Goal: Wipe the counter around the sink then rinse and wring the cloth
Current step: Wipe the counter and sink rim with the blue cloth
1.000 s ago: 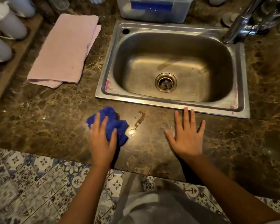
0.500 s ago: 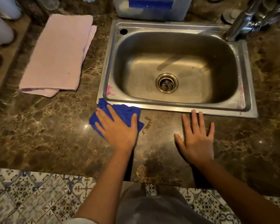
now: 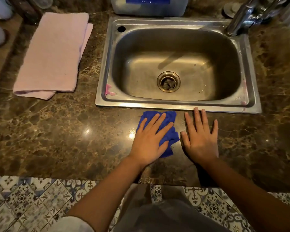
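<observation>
1. The left hand [image 3: 149, 144] presses a blue cloth [image 3: 166, 131] flat on the brown counter [image 3: 65, 131], fingers straight, just in front of the sink [image 3: 174, 107].
2. The right hand [image 3: 200, 139] rests flat beside it, fingers released, fingertips touching the sink's rim.
3. To wipe well: keep even pressure, follow the rim closely.
</observation>
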